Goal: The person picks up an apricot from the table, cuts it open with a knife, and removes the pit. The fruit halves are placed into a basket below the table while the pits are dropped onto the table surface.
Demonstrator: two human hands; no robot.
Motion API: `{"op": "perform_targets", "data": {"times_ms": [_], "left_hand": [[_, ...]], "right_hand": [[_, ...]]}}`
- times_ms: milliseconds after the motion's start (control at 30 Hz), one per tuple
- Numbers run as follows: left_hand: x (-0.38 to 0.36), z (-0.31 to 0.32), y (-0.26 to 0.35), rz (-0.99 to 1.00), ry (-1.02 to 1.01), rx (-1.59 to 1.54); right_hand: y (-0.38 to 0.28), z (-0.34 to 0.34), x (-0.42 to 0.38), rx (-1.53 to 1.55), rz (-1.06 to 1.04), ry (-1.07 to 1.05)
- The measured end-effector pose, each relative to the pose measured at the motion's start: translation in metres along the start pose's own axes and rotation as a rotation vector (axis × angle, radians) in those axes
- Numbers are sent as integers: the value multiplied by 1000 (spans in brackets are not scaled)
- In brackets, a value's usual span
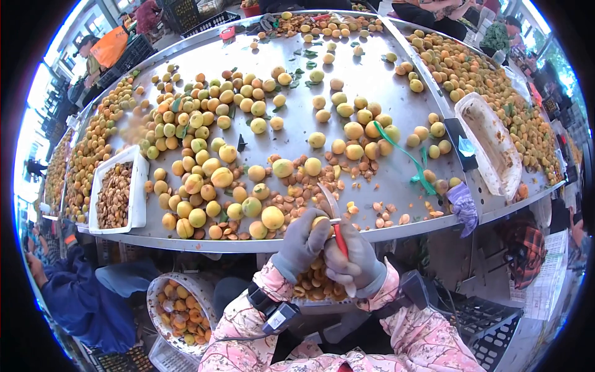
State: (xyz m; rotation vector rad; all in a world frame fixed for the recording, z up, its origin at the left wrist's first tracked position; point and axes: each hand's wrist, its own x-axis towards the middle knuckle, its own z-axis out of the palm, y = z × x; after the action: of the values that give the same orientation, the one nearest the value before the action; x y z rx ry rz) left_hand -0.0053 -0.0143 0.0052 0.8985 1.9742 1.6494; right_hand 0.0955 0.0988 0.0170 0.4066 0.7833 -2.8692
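Observation:
My left hand [294, 247], in a grey glove, is closed around an apricot [320, 228] just in front of the table's near edge. In my right hand [359, 263], gloved the same way, is a small knife with a red handle [340, 239]. Its curved blade points up and away from me, and the knife's lower end is right beside the apricot. Below both hands, partly hidden by them, lie many brownish apricot pieces or pits [317, 284]. Close beyond my hands, small orange-brown pieces [297, 201] are scattered among whole apricots [273, 217].
Apricots cover much of the metal table [279, 139]. A white tray of pits [116, 195] stands left, a stained white tray [486, 142] right. Near it lie a purple glove [462, 208] and green strap [403, 152]. A bucket of apricots [183, 310] is lower left, beside a person's blue sleeve [80, 297].

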Motion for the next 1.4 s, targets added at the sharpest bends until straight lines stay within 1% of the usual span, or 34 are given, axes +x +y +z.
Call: {"op": "perform_targets", "data": {"times_ms": [67,100,133,167,200,267,300,333,367,400,467,500,533,600,633,667,700,733,800,833,900,1000,1067,1100,1133,1167,1200,1300,1400], "left_hand": [[1,3,3,24,-8,-13],[1,7,-1,23,-7,-12],[1,12,-8,64,-22,-57],[1,15,-12,105,-37,-103],[1,15,-9,106,-35,-102],[-2,13,0,-105,-110,-413],[0,12,-1,-179,-113,-614],[1,8,-1,-183,-116,-608],[2,1,1,-185,-106,-679],[3,-4,3,-185,-93,-752],[4,-11,6,-167,-74,-760],[4,-14,6,-158,-53,-718],[5,-16,6,-150,-32,-676],[5,-15,7,-130,-25,-683],[4,-15,7,-135,5,-681],[4,-15,6,-140,35,-678],[4,-16,8,-141,34,-677],[4,-18,10,-142,9,-633],[4,-19,12,-144,-15,-588],[4,-19,12,-135,-12,-560],[5,-19,13,-126,-9,-534],[4,-20,14,-126,-8,-488],[5,-19,16,-76,24,-428],[5,-17,14,-75,23,-430],[3,-15,11,-80,62,-458],[2,-13,8,-88,103,-487],[1,-11,5,-88,102,-488],[0,-7,-2,-75,162,-479],[0,-4,-2,-101,205,-527]], "right_hand": [[0,-14,4,748,230,-447],[8,-23,15,865,241,-802],[-3,-12,9,866,244,-803],[-20,1,-5,910,274,-607],[-33,12,-14,946,301,-410],[-35,13,-17,920,265,-402],[-34,12,-16,439,72,-289],[-35,15,-15,-43,-115,-167],[-35,22,-25,-171,-202,23],[-34,24,-26,-170,-203,21],[-32,26,-28,-679,-358,174],[-31,20,-31,-723,-291,177],[-28,18,-31,-723,-290,174],[-23,14,-33,-962,-340,183],[-21,15,-34,-960,-341,185],[-20,17,-35,-1027,-399,172],[-20,18,-35,-1093,-457,156],[-21,19,-35,-1092,-457,156],[-22,19,-35,-1230,-504,106],[-22,19,-34,-1229,-503,106],[-22,17,-35,-1325,-450,132],[-24,19,-34,-1296,-495,99],[-22,20,-34,-1271,-503,90],[-22,20,-34,-1249,-511,83],[-20,18,-33,-1251,-512,85],[-17,16,-31,-1265,-555,89],[-14,15,-29,-1278,-599,91],[-8,17,-27,-1295,-646,124],[-4,18,-28,-1270,-620,156]]}}
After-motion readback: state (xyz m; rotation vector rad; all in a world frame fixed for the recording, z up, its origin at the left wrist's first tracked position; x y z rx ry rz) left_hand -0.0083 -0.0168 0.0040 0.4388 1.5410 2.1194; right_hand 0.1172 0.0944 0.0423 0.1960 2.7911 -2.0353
